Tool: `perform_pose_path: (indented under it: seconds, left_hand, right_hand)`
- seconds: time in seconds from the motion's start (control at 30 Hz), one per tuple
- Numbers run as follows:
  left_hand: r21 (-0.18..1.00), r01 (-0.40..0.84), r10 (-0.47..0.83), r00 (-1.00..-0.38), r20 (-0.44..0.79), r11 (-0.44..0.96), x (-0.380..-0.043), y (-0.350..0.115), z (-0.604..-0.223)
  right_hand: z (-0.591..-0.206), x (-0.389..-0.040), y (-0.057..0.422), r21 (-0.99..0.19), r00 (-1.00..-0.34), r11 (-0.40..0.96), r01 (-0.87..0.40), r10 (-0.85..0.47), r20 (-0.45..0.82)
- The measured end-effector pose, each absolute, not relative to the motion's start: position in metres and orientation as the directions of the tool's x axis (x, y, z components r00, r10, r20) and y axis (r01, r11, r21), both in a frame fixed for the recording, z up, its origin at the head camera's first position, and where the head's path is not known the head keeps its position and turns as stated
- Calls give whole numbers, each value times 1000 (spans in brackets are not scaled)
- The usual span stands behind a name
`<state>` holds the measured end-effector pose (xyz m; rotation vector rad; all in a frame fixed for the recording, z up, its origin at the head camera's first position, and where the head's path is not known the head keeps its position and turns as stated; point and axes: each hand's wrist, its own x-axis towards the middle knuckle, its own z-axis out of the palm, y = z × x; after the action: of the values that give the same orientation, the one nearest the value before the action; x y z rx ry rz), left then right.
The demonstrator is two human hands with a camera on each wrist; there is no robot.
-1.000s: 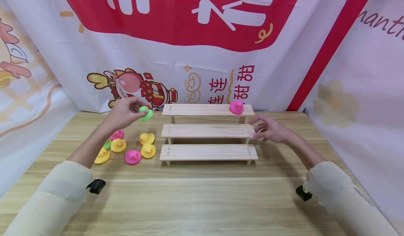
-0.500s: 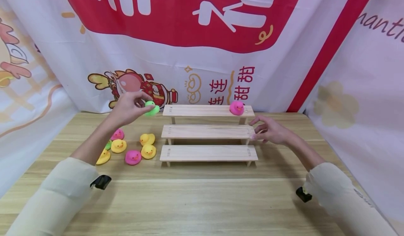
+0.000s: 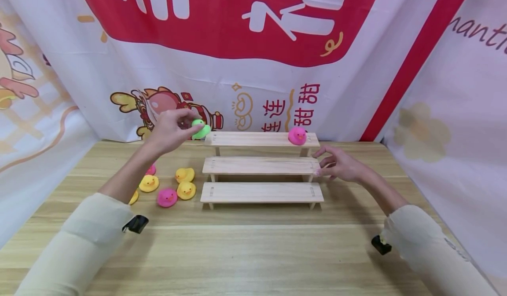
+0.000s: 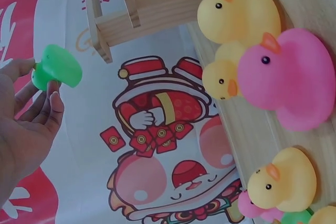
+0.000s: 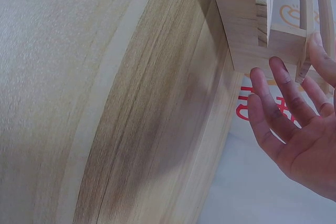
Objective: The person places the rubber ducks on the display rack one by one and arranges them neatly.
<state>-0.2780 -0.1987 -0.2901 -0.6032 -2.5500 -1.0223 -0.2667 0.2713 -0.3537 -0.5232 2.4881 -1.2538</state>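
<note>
Between the thumb and fingers of my left hand (image 3: 172,129) is a small green rubber duck (image 3: 201,129), held at the left end of the top step of a three-tier wooden stand (image 3: 259,192). The left wrist view shows this green duck (image 4: 59,66) gripped by its side, tilted. A pink rubber duck (image 3: 297,136) sits near the right end of the top step. My right hand (image 3: 339,163) is at the stand's right side, its thumb touching the end of the middle step. In the right wrist view the right hand's fingers (image 5: 286,90) are spread and loosely extended.
Left of the stand, several rubber ducks lie on the wooden table (image 3: 253,252), among them a pink duck (image 3: 167,197) and a yellow duck (image 3: 186,190). My left forearm partly covers others. A printed cloth (image 3: 222,76) hangs right behind the stand.
My left hand has carried the green duck rightward and slightly up, from above the loose ducks to the top step's left end. The right hand has stayed at the stand.
</note>
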Motion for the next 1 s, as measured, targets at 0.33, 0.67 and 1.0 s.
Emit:
perform_pose_path:
  seconds: [0.33, 0.67, 1.0]
  left_hand:
    - [581, 562, 306, -820, 483, 589, -281, -173, -284]
    - [587, 600, 362, -798, 482, 543, -286, -148, -280]
    - [607, 597, 404, -802, 439, 525, -287, -123, -280]
  right_hand:
    - [-354, -266, 272, -815, -884, 547, -190, -456, -100]
    - [-354, -267, 272, -820, -885, 540, -193, -457, -93]
    - [-354, -268, 272, -820, -884, 542, -185, -456, -101]
